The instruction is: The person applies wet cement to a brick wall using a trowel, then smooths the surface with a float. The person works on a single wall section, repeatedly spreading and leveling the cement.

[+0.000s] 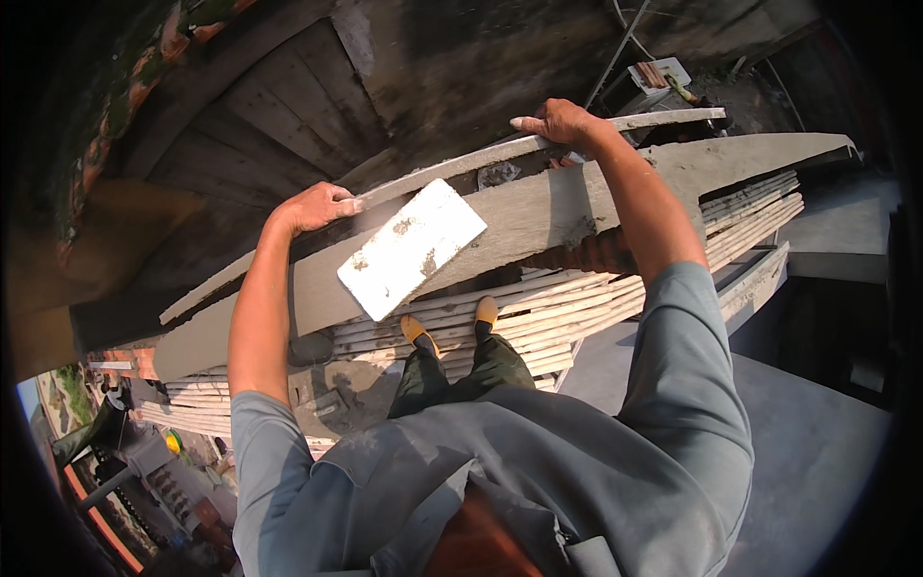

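Observation:
Both my hands hold a long, narrow, mortar-smeared straightedge (452, 159) along the far edge of a grey plastered ledge (519, 207). My left hand (317, 207) is closed round it left of the middle, thumb on the near side. Further right, my right hand (565, 125) also grips it, fingers over its far side and partly hidden. Between my arms, a white rectangular board (411, 248) with patches of mortar lies tilted across the ledge, touched by neither hand.
Under my yellow shoes (487, 310) runs a platform of bamboo poles (577, 298). A dark wall (461, 67) rises beyond the ledge. Far below on the left is a cluttered yard (168, 462). Grey flat surfaces (798, 433) lie at right, below the platform.

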Available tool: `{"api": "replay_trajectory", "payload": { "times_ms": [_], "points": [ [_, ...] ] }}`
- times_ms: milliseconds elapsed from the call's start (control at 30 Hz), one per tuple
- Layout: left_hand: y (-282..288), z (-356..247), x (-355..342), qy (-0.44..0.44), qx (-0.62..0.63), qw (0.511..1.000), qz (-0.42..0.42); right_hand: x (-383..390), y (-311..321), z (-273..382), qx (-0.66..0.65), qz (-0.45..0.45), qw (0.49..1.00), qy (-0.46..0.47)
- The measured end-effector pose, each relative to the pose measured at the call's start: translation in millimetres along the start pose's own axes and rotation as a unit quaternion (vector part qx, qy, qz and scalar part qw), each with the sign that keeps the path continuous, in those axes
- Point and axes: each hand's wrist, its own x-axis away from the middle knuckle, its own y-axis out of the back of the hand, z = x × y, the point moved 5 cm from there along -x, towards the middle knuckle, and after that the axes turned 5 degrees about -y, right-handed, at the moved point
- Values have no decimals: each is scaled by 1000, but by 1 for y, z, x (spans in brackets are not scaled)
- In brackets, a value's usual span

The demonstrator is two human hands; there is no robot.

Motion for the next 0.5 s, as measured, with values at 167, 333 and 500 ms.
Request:
{"api": "replay_trajectory", "payload": {
  "times_ms": [167,333,500],
  "points": [
    [48,-23,35,-12,-25,999,-42,6,30,38,39,-101,991,74],
    [83,-55,85,-22,-119,987,-106,23,60,73,43,-208,966,145],
    [93,-67,146,-17,-145,968,-203,103,76,125,103,-415,850,308]
  ]
}}
